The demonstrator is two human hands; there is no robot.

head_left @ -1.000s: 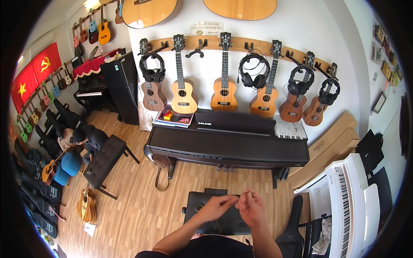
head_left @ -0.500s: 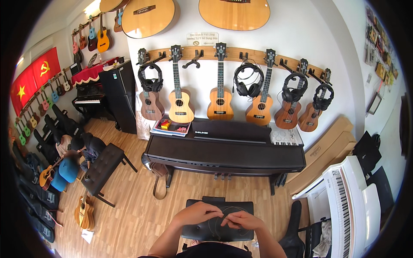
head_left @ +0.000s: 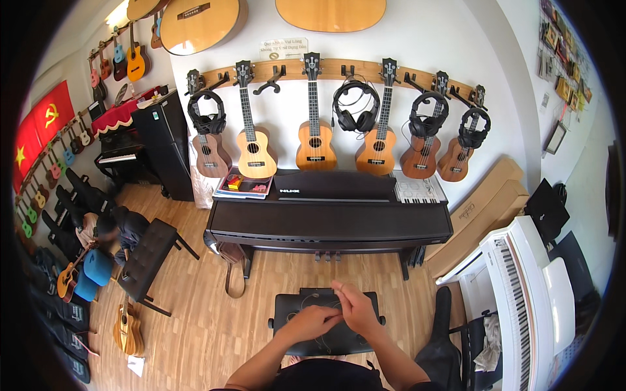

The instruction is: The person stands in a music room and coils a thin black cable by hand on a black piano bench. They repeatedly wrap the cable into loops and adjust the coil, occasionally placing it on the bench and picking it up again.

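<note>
A thin, wiry string (head_left: 317, 296), which looks like a loosely coiled guitar string, loops around my hands above a black padded bench (head_left: 284, 311). My left hand (head_left: 314, 322) is closed in a pinch, its fingertips meeting the lower part of the right hand. Beside it, my right hand (head_left: 357, 309) is raised with its fingers bent together, also pinching the string. How the string runs between the fingers is too fine to make out. Both hands are over the bench seat, close in front of me.
Ahead stands a dark digital piano (head_left: 329, 218), with ukuleles (head_left: 316, 146) and headphones (head_left: 356, 107) hanging above. A white piano (head_left: 515, 306) and a black instrument bag (head_left: 441, 339) are on the right. To the left are a guitar (head_left: 127, 329), a brown bench (head_left: 149, 257) and seated people.
My right hand has risen and turned its fingers upward. The two hands have come together, where a small gap was between them. The whole view has shifted slightly.
</note>
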